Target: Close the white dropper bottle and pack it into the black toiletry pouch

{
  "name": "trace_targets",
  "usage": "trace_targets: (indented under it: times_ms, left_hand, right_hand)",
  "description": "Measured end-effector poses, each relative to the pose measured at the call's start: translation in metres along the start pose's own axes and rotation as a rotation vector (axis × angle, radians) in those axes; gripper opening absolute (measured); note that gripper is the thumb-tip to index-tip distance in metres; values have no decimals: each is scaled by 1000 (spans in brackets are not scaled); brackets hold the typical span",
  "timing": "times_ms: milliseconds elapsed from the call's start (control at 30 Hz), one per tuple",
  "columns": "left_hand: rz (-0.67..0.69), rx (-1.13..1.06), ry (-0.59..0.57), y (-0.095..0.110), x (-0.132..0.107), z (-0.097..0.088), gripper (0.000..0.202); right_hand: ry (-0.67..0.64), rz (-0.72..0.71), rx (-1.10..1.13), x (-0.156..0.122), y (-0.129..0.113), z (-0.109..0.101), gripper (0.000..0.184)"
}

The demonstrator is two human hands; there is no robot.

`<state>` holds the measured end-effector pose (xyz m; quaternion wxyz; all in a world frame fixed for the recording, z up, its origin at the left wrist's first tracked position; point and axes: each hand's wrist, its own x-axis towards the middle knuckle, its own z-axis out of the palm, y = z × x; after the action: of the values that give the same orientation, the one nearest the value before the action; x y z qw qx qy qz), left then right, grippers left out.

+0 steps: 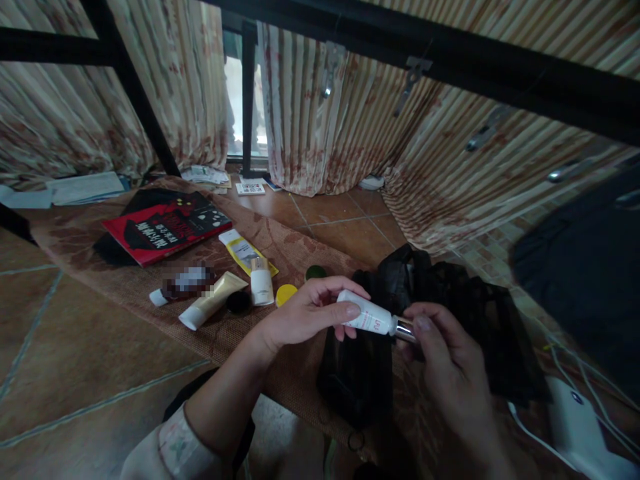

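A white squeeze tube (367, 316) with red print lies across my left hand (313, 310), whose thumb and fingers are closed round its body. At the tube's other end, my right hand (445, 340) pinches the silver cap (404, 329); whether the cap is loose cannot be seen. Beneath the hands is a black mesh bag (357, 373) on a brown patterned cloth (280, 360). Left of my left hand are a yellow round lid (286, 295), a white bottle with a gold cap (261, 283), a gold tube (213, 301) and a small black jar (239, 303).
A red and black book (167, 227) lies farther back on the cloth, near a yellow and white packet (247, 252) and a tube with a blurred label (187, 283). At right are a white device (575, 420) and cables. Curtains (320, 120) hang behind.
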<state>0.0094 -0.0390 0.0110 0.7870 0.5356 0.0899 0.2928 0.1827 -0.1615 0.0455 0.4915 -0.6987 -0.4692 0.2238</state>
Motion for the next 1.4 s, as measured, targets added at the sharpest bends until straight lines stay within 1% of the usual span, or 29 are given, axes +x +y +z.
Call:
trace_targets:
  times_ms: [167, 333, 467, 500, 633, 733, 833, 967, 1100, 1167, 1267, 1333, 1400]
  left_hand:
    - [16, -21, -2, 0, 1, 1, 32]
    - [31, -43, 23, -1, 2, 3, 30]
    - [41, -41, 43, -2, 2, 3, 32]
    - [42, -43, 47, -2, 2, 3, 33]
    - [43, -45, 48, -2, 2, 1, 34]
    - [38, -35, 47, 0, 1, 0, 33]
    - [29, -34, 31, 1, 0, 0, 32]
    - [2, -49, 0, 0, 0, 2, 33]
    - [3, -60, 10, -2, 1, 3, 32]
    - [15, -69, 22, -3, 1, 3, 32]
    - [34, -76, 44, -4, 1, 3, 31]
    - [33, -70, 57, -4, 1, 2, 31]
    - [32, -62, 71, -3, 1, 2, 31]
  right_hand:
    - [-24, 42, 80, 1, 4, 3, 34]
    - [-50, -16, 67, 0, -1, 0, 30]
    - [-89, -36, 86, -1, -3, -2, 46]
    - [-86, -41, 93, -1, -3, -2, 45]
    - [-75, -61, 103, -2, 1, -2, 30]
    - [-95, -51, 73, -1, 0, -2, 29]
    - [-73, -19, 9, 0, -2, -1, 27]
    - [-24, 22, -31, 2, 0, 3, 43]
    - [26, 46, 76, 1, 3, 3, 46]
    - [2, 38, 123, 0, 3, 0, 52]
    - [-70, -15, 102, -1, -1, -5, 56]
    - [-82, -53, 82, -1, -2, -6, 51]
    - [-72, -64, 78, 0, -1, -5, 39]
